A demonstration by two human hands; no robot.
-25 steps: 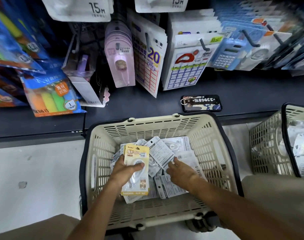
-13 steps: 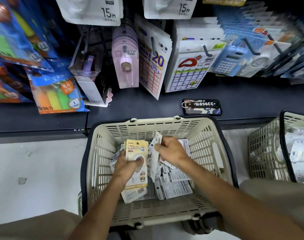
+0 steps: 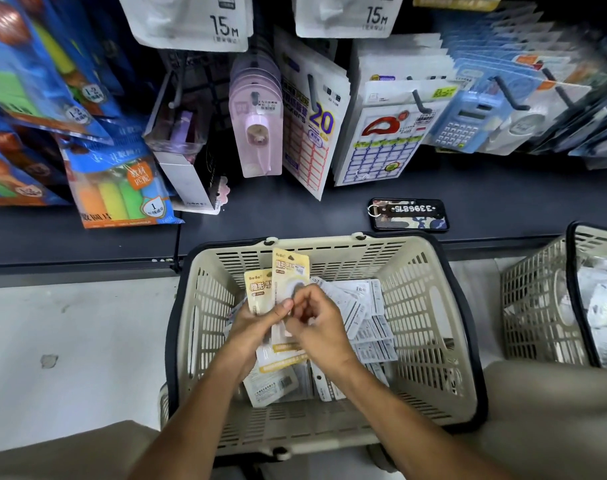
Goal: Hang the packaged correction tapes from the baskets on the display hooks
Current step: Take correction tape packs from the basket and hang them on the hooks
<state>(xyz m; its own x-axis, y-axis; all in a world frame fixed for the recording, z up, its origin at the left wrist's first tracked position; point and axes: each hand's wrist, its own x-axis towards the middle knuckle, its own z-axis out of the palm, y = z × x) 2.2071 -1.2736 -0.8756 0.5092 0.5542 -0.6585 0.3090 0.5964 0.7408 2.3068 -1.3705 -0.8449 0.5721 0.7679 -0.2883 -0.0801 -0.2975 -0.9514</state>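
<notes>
Head view: both hands meet at frame centre over the cream basket [image 3: 430, 327]. Left hand [image 3: 252, 323] grips a yellow-topped correction tape pack [image 3: 257, 289], w/ more packs fanned under it. Right hand [image 3: 316, 323] pinches a 2nd yellow pack [image 3: 290, 271], upright, overlapping the 1st. Loose white packs [image 3: 368, 317] lie in basket's right half. 2nd basket [image 3: 537, 306] at right edge. Display hooks [image 3: 419, 100] across top; phone [image 3: 408, 214] on shelf, centre-right.

The hands [image 3: 288, 320] hide the lower yellow packets [image 3: 290, 271]; the second basket [image 3: 544, 299] is cut by the right edge.
</notes>
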